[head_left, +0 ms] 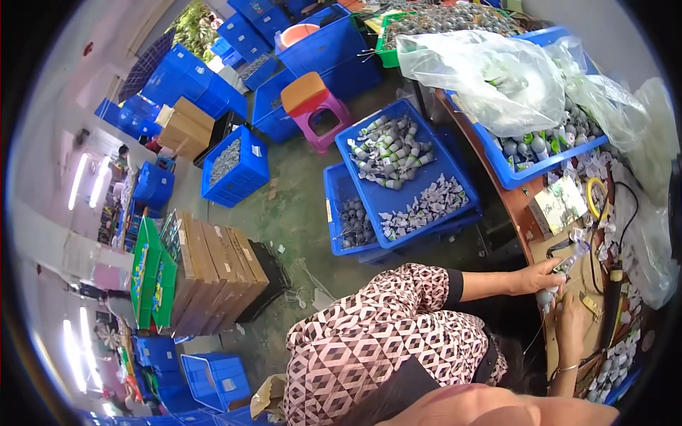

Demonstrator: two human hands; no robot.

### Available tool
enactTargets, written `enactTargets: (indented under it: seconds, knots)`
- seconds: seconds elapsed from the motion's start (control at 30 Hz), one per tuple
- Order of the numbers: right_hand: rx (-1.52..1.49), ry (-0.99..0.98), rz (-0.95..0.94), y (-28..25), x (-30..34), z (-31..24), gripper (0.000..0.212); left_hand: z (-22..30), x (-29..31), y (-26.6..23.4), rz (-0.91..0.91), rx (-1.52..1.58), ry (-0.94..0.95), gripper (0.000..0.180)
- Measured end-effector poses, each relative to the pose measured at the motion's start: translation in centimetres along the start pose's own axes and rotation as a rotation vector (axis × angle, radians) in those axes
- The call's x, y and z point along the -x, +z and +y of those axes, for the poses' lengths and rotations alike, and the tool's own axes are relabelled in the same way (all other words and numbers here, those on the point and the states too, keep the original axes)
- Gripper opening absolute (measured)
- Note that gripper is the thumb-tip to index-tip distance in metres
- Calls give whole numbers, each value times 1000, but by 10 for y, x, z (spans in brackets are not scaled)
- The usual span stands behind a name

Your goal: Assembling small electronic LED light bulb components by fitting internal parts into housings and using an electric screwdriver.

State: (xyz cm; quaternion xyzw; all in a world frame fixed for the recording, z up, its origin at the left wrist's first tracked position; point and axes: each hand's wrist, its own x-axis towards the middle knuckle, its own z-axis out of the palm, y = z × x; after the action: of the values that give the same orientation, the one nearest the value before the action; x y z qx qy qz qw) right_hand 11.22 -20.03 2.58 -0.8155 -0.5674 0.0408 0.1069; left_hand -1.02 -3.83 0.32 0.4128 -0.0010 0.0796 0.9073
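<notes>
My left hand (541, 277), at the end of a sleeve with a pink and black pattern, is closed on a small grey cylindrical part (548, 298) at the edge of the brown worktable (529, 213). Just below it, my right hand (570, 321), with a thin bracelet on its wrist, pinches the same part from the other side. A thin wire hangs down from the part. Small white and grey pieces (614, 351) lie scattered on the table beside the hands.
On the table, a blue bin (508, 174) holds grey parts under clear plastic bags (497, 78). Blue crates of tube-like parts (398, 160) stand on the floor beside a pink stool (316, 106). Cardboard boxes (213, 273), green trays (149, 273) and more blue crates (234, 167) lie further off.
</notes>
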Motion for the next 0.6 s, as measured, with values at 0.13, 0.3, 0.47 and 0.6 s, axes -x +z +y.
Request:
enactTargets:
  seconds: [0.13,0.3,0.47,0.6]
  knots:
    - [99,70,-42,-3,1,20,18,-5,-19,-2,40,-90,30,44]
    - [-114,228,-121,-18,-23,16,18,3,-20,-19,56,27,-18,35]
    - [-1098,468,47,-43,-25,7,26,4,-16,-10,31,-13,-85,35]
    - [-1197,466,145,-32,-22,-5,24,2,-16,2,0,-123,-160,32]
